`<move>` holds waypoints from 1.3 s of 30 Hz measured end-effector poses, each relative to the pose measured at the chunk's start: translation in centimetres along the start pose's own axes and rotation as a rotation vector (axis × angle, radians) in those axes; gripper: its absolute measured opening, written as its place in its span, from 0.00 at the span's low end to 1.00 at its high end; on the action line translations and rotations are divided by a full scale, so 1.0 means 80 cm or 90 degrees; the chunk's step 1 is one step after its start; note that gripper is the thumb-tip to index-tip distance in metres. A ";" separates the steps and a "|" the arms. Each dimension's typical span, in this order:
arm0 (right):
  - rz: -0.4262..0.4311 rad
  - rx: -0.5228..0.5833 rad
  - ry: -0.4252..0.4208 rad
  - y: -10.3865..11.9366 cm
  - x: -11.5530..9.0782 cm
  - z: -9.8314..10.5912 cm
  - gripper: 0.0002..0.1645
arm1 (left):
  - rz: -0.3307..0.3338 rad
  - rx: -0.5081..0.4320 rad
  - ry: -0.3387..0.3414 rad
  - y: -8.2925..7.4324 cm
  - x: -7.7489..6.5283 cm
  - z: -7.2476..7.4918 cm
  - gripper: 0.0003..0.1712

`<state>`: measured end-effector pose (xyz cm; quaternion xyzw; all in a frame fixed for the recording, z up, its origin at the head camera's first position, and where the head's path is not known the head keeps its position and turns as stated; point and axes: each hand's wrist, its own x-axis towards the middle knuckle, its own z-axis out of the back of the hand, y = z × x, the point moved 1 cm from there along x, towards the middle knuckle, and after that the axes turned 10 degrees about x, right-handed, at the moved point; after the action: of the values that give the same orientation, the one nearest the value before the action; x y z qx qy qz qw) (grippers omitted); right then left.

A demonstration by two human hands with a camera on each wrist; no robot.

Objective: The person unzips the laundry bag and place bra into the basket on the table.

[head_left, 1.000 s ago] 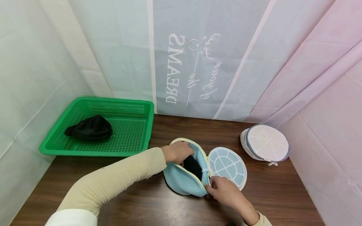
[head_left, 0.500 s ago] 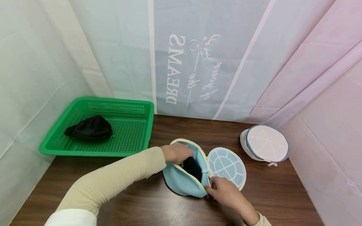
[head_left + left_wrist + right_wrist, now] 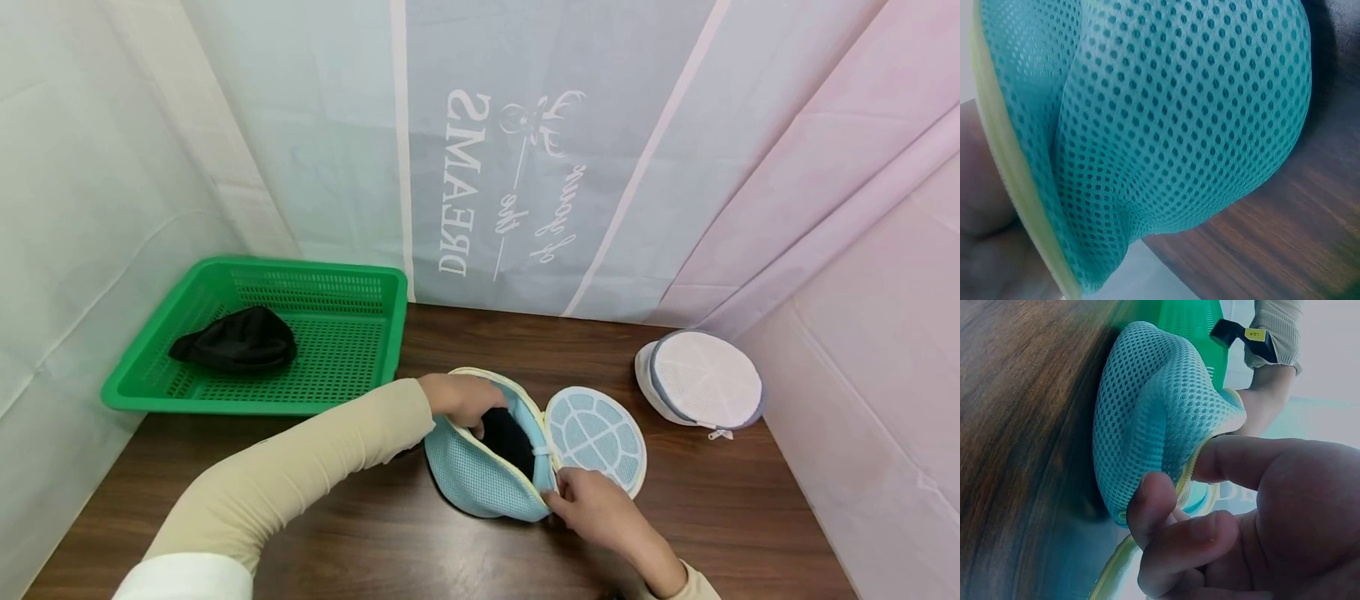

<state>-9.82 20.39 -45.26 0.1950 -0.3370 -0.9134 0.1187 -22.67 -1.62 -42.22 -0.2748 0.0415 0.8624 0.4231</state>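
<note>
A light-blue mesh laundry bag [image 3: 468, 479] with a yellow zipped rim stands on the table, its round lid [image 3: 596, 433] folded back to the right. Dark cloth [image 3: 510, 446] lies inside. My left hand [image 3: 465, 398] reaches over the far-left rim into the opening, next to the cloth; its fingertips are partly hidden, and I cannot tell if they grip anything. At the near-right rim, my right hand [image 3: 596, 507] pinches the bag's edge between thumb and fingers. The right wrist view shows that thumb [image 3: 1235, 459] against the yellow edging.
A green basket [image 3: 337, 408] at the back left holds a black cloth item [image 3: 240, 340]. A white round mesh bag [image 3: 705, 379] with a grey rim stands at the back right. Printed curtains [image 3: 517, 50] enclose the brown wooden table [image 3: 360, 533].
My left hand has shifted slightly left within the opening, and the bag's left side and the lid have moved slightly left. My right hand keeps its pinch at the rim.
</note>
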 end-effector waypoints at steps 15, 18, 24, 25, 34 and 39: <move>0.004 0.003 -0.022 0.002 -0.001 0.000 0.15 | -0.096 -0.173 -0.056 0.024 -0.002 0.015 0.22; 0.007 0.002 -0.022 0.002 0.000 -0.001 0.15 | -0.117 -0.191 -0.073 0.025 -0.002 0.016 0.22; -0.004 0.005 -0.011 0.004 0.001 -0.001 0.14 | -0.152 -0.226 -0.102 0.028 -0.001 0.019 0.20; -0.005 0.005 -0.010 0.004 0.001 -0.001 0.14 | -0.156 -0.235 -0.107 0.029 -0.001 0.020 0.19; -0.009 0.004 -0.009 0.005 0.002 0.000 0.14 | -0.189 -0.323 -0.135 0.037 -0.002 0.026 0.13; -0.011 0.005 -0.009 0.005 0.002 0.001 0.14 | -0.183 -0.388 -0.151 0.041 -0.002 0.027 0.12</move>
<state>-9.98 20.05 -44.99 0.1923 -0.3399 -0.9143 0.1076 -26.00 -3.13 -40.83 -0.2896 -0.3062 0.7925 0.4409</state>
